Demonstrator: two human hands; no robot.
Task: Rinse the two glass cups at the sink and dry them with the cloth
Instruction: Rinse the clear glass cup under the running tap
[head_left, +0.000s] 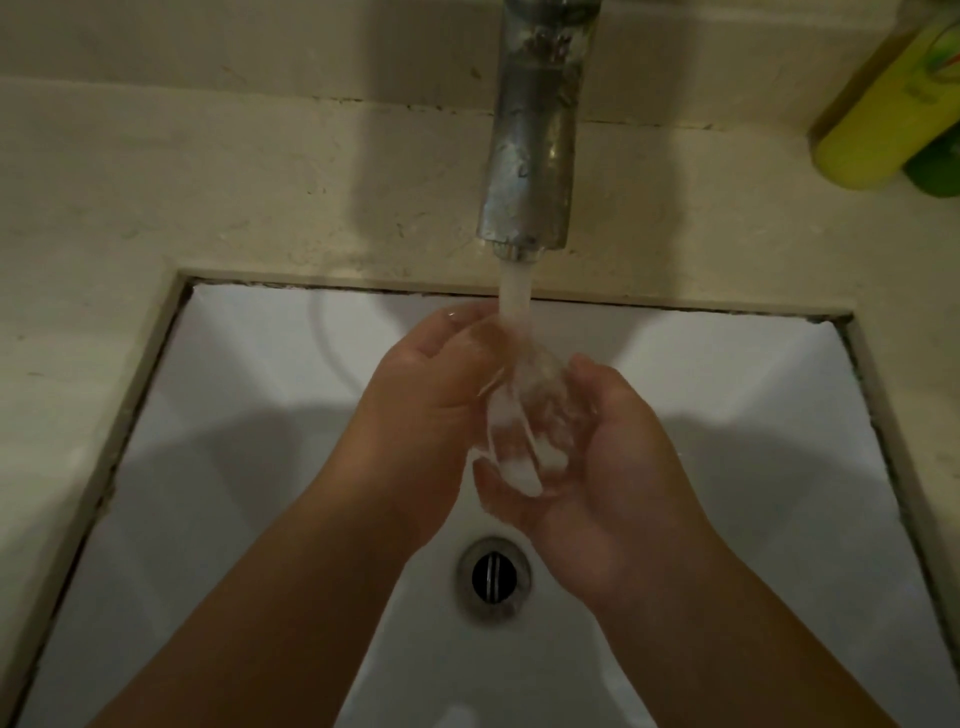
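One clear glass cup (524, 410) is under the running water (515, 291) that falls from the metal faucet (535, 135), over the white sink (249, 415). My left hand (431, 395) grips the cup from the left, fingers curled over its upper side. My right hand (608, 457) cradles it from the right and below, fingers curled round its lower end. Water and foam blur the cup's outline. The second cup and the cloth are out of view.
The drain (493, 577) lies just below my hands in the basin. A beige stone counter (156, 182) surrounds the sink. A yellow bottle (883, 109) and a green bottle (935, 166) stand at the back right corner.
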